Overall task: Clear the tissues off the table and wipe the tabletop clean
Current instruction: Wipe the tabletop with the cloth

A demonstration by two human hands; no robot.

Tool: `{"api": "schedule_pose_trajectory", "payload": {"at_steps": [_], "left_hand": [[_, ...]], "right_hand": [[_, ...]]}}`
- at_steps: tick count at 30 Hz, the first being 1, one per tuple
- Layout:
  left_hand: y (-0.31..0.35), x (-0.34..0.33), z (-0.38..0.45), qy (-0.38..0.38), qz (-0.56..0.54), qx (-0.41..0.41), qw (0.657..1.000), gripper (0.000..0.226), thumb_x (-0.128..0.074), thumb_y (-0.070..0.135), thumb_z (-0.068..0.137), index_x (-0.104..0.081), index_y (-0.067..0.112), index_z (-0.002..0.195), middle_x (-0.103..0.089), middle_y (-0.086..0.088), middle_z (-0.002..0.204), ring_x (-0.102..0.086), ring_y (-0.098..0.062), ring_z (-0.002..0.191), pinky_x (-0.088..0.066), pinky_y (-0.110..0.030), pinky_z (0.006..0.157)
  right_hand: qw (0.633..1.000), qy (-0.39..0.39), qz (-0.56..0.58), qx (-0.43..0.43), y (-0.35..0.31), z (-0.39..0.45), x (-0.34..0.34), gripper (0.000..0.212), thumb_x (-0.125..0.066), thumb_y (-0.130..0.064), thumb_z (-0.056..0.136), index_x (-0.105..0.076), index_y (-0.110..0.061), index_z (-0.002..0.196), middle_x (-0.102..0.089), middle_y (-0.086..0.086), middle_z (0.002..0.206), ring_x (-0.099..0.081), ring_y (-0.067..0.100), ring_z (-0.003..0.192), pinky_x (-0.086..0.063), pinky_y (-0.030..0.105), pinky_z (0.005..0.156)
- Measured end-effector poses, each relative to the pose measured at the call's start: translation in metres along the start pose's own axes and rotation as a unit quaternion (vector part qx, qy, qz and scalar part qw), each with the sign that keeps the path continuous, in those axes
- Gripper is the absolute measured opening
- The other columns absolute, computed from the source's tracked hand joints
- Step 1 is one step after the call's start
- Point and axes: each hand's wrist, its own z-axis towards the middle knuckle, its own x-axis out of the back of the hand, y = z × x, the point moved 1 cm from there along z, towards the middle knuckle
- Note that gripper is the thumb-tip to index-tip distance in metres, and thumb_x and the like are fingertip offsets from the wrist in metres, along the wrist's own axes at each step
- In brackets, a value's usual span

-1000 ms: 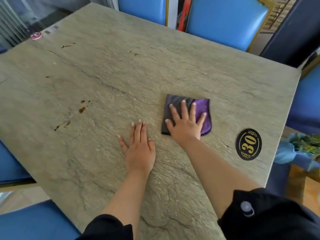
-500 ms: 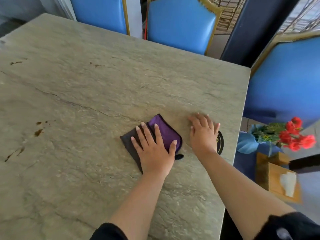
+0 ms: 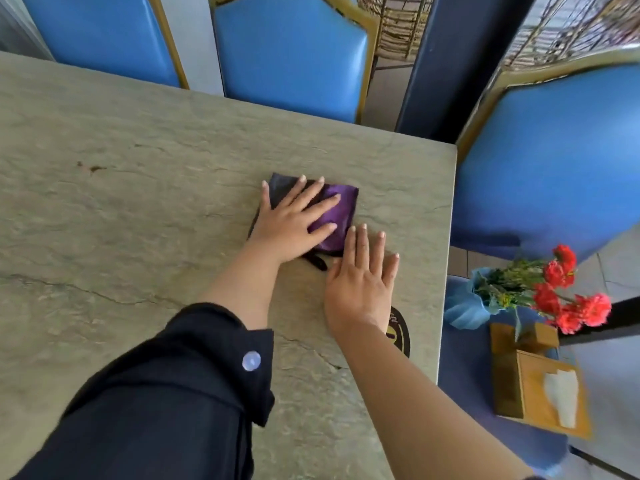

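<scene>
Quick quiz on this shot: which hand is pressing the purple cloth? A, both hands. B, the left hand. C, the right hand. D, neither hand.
B: the left hand lies flat with straight fingers on the cloth, while the right hand lies flat on the bare table beside it.

Left hand (image 3: 291,223) has pushed the cloth (image 3: 337,216) toward the far corner.

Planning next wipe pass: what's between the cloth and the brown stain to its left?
Nothing: bare tabletop between cloth and stain, in the head view.
</scene>
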Motion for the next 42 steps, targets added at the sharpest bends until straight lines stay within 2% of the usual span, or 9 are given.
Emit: {"api": "schedule_pose_trajectory", "payload": {"at_steps": [5,7,18,20,24,26,31,35,42], "left_hand": [[-0.058,0.005,0.01,0.003,-0.047,0.283,0.958,0.062,-0.015,0.072,0.089,-0.007,0.053,0.147,0.007,0.01,0.163,0.014,-0.023,0.149,0.007,-0.074,0.106],[-0.056,0.004,-0.009,0.007,-0.037,0.327,0.944,0.064,-0.012,0.071,0.089,-0.006,0.049,0.149,0.006,0.007,0.163,0.014,-0.026,0.149,0.002,-0.075,0.106],[-0.016,-0.014,-0.211,0.037,0.037,0.069,0.996,0.06,-0.023,0.067,0.091,-0.014,0.05,0.148,-0.004,0.013,0.162,-0.001,-0.02,0.151,-0.01,-0.07,0.111],[-0.053,-0.013,-0.229,0.04,0.035,0.102,0.993,0.059,-0.025,0.067,0.09,-0.015,0.054,0.147,-0.006,0.015,0.162,-0.004,-0.018,0.15,-0.012,-0.07,0.11],[-0.108,-0.011,-0.258,0.017,-0.019,0.317,0.948,0.061,-0.02,0.071,0.089,-0.008,0.055,0.147,0.0,0.011,0.163,0.005,-0.022,0.15,-0.002,-0.068,0.112],[-0.096,-0.013,-0.272,0.024,0.0,0.309,0.951,0.063,-0.018,0.069,0.09,-0.01,0.049,0.149,-0.002,0.006,0.163,0.002,-0.028,0.15,-0.001,-0.068,0.112],[-0.052,-0.021,-0.359,0.02,0.06,0.074,0.995,0.066,-0.022,0.064,0.091,-0.012,0.041,0.152,-0.005,0.003,0.164,-0.002,-0.028,0.15,-0.011,-0.069,0.111],[-0.096,-0.016,-0.422,-0.013,0.072,-0.125,0.989,0.061,-0.025,0.063,0.094,-0.011,0.045,0.151,-0.003,0.007,0.163,0.0,-0.022,0.15,-0.01,-0.066,0.113],[-0.132,-0.017,-0.405,0.009,0.035,0.184,0.982,0.063,-0.021,0.065,0.092,-0.003,0.048,0.15,0.005,0.006,0.163,0.003,-0.028,0.15,0.0,-0.067,0.111]], "right_hand": [[1.0,-0.007,-0.008,0.008,0.0,0.0,0.0,0.057,-0.006,-0.034,0.101,0.017,-0.021,0.151,0.025,-0.003,0.159,0.028,0.024,0.145,0.013,0.051,0.118],[1.0,-0.01,-0.013,0.01,0.0,-0.001,0.001,0.057,-0.006,-0.034,0.101,0.016,-0.02,0.152,0.024,-0.002,0.159,0.026,0.025,0.145,0.012,0.052,0.118],[0.997,-0.012,0.012,0.078,-0.035,-0.055,-0.007,0.055,-0.024,-0.02,0.101,-0.009,-0.011,0.154,0.005,0.005,0.163,0.015,0.026,0.148,0.007,0.045,0.121],[0.994,-0.015,0.044,0.094,-0.05,-0.085,-0.015,0.056,-0.027,-0.02,0.101,-0.011,-0.013,0.154,0.006,0.005,0.163,0.016,0.025,0.148,0.009,0.044,0.121],[0.987,-0.038,0.071,0.14,-0.079,-0.141,-0.027,0.055,-0.03,-0.022,0.101,-0.014,-0.018,0.154,0.006,0.006,0.163,0.017,0.023,0.148,0.012,0.04,0.12],[0.986,-0.041,0.076,0.143,-0.089,-0.161,-0.032,0.056,-0.031,-0.021,0.1,-0.014,-0.018,0.154,0.004,0.005,0.163,0.016,0.022,0.149,0.013,0.038,0.12],[0.989,-0.034,0.106,0.096,-0.106,-0.209,-0.038,0.059,-0.033,-0.012,0.096,-0.019,-0.018,0.153,-0.001,0.005,0.163,0.011,0.023,0.149,0.008,0.037,0.121],[0.99,-0.03,0.115,0.076,-0.12,-0.249,-0.044,0.058,-0.032,-0.009,0.097,-0.02,-0.017,0.153,-0.001,0.005,0.163,0.012,0.024,0.149,0.009,0.037,0.121],[0.994,-0.015,0.08,0.074,-0.139,-0.298,-0.059,0.054,-0.026,-0.02,0.103,-0.009,-0.023,0.155,0.008,0.003,0.163,0.019,0.023,0.148,0.013,0.038,0.12]]}}
